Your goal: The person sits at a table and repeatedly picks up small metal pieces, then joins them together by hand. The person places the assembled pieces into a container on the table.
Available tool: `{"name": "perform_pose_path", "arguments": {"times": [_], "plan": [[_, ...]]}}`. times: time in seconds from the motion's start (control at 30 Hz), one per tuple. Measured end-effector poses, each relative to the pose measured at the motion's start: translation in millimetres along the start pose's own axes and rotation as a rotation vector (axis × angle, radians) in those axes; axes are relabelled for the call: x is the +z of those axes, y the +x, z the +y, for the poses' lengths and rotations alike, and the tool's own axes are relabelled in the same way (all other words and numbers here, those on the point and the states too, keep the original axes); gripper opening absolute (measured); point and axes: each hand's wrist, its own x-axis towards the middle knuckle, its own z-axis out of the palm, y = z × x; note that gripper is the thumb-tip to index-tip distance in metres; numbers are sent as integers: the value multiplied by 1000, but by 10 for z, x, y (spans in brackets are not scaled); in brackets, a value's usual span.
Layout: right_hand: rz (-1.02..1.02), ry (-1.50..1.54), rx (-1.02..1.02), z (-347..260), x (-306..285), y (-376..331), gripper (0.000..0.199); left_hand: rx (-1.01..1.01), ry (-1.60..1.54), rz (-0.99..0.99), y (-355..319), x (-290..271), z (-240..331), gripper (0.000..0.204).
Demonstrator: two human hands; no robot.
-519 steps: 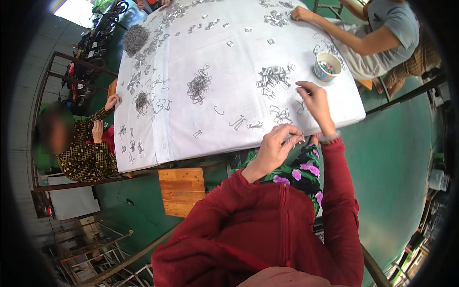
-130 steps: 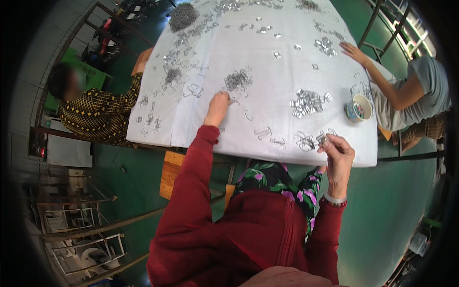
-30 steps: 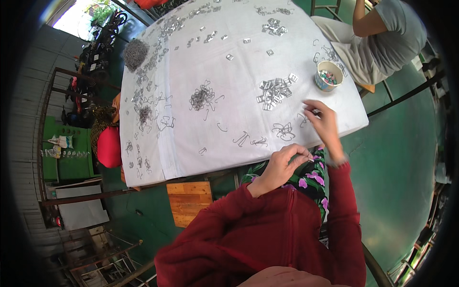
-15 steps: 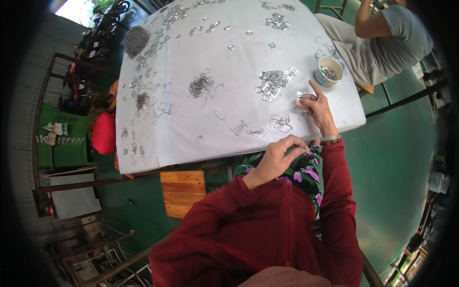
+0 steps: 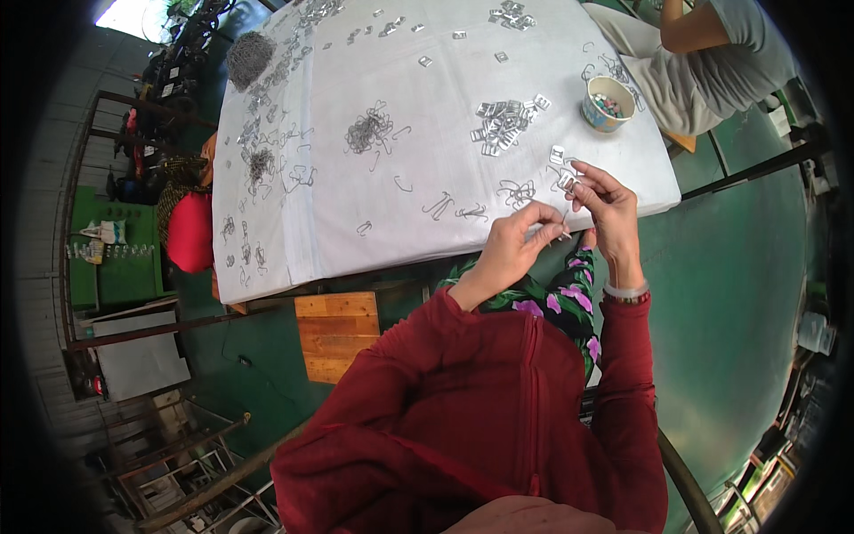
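Note:
Over the table's near edge, my left hand pinches a thin metal wire piece between thumb and fingertips. Close by on the right, my right hand is closed on a small flat silver metal piece with a slot in it. The wire and the flat piece are very near each other; whether they touch I cannot tell. Just beyond my right fingers another silver piece lies on the cloth. A heap of such pieces sits farther left, and loose wire hooks lie nearer me.
A paper tub with small coloured bits stands at the table's right side. Wire hooks form a pile mid-table, and a tangled wire ball is at the far left. Another person sits at the far right. A wooden stool stands below.
My right hand has come nearer and closed on the flat silver piece, its index finger no longer stretched out. Both hands are now close together. The view has shifted slightly.

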Motion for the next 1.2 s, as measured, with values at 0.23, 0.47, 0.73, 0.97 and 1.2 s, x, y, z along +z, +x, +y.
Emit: {"name": "perform_pose_path", "arguments": {"times": [0.23, 0.47, 0.73, 0.97, 1.2], "plan": [[101, -324, -173, -270, 155, -459, 15, 104, 177, 31, 33, 6, -43, 13], [23, 120, -78, -21, 147, -424, 17, 115, 187, 168, -59, -393, -162, 26], [29, 97, -32, -67, 102, -524, 15, -149, 1075, 631, 143, -2499, -1194, 16], [193, -61, 63, -172, 181, -611, 16, -300, 471, 364, 350, -1821, -553, 10], [205, -34, -18, -76, 189, -688, 13, 111, -13, -145, 104, -379, 205, 8]]}}
